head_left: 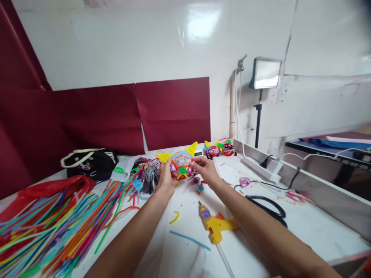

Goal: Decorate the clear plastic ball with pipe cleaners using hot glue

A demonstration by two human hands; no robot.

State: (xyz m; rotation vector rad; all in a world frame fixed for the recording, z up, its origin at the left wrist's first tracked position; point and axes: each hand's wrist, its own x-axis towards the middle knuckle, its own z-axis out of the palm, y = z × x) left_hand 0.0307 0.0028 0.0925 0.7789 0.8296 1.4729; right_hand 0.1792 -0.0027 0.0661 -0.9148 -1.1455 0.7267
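Note:
Between my two hands is a colourful pipe-cleaner animal head (182, 161) with yellow pointed ears, an orange outline and a green nose. My left hand (165, 178) grips its left side, fingers partly hidden behind it. The fingertips of my right hand (205, 168) pinch its right edge. Below my hands lies a yellow hot glue gun (216, 224) with a clear glue stick, partly covered by my right forearm. Near it are a blue pipe-cleaner piece (189, 239) and a short curved yellow piece (174, 217).
Many loose pipe cleaners (69, 227) cover the table's left side. A black bag (89, 164) stands behind them. Two similar crafted heads (219, 148) sit at the back. Black-handled scissors (269, 208) and a power strip (261, 168) are at right, beside a lamp (266, 73).

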